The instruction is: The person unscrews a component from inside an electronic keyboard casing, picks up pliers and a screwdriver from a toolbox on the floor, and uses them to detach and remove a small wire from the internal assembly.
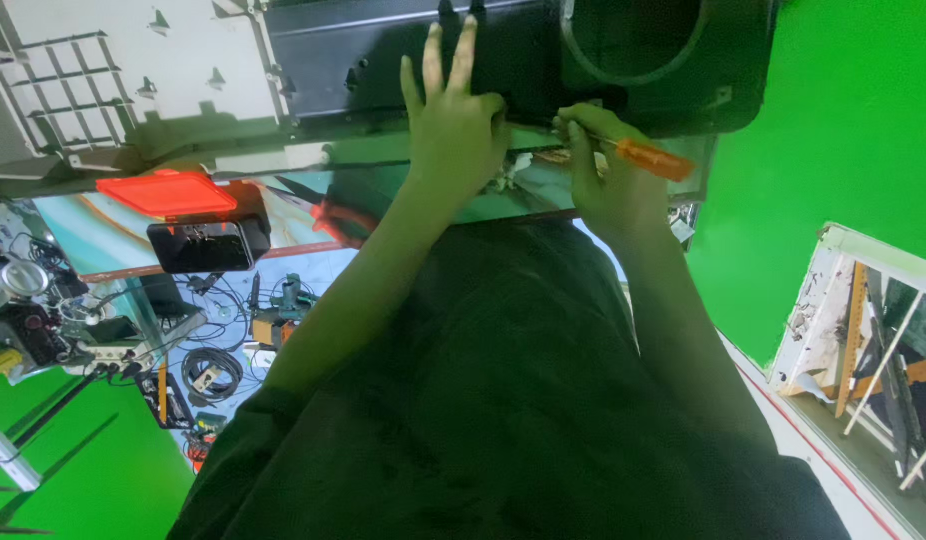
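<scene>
Head view, looking down past a dark shirt to a glass-topped worktop (103, 235). Left hand (453, 125) lies flat with fingers spread on a big black plastic housing (403, 50) at the far edge of the worktop; open, gripping nothing, just pressing down to steady it. Right hand (608, 175) is wrapped around a small screwdriver with an orange handle (655, 158), handle sticking out to the right, shaft aimed left toward the near lip of the housing; the tip is hidden between the hands, so contact with a screw cannot be confirmed. The housing looks like rigid moulded plastic with a round opening at its right end: stiff, probably light for its bulk, smooth and prone to sliding on glass, so a flat palm on the broad top face seems the sound hold, not the thin lip, which could flex or crack. The screwdriver is slender and light; a handle this narrow likely wants a fingertip-and-palm wrap near the butt, and it could skid off a screw head if tilted. Left of the housing sits a pale grey ribbed panel (93, 70). Nearer the left edge rest a red tray (168, 192) and a dark phone-like device (205, 245), well apart from both hands. Cables and small gear show through the glass below.
</scene>
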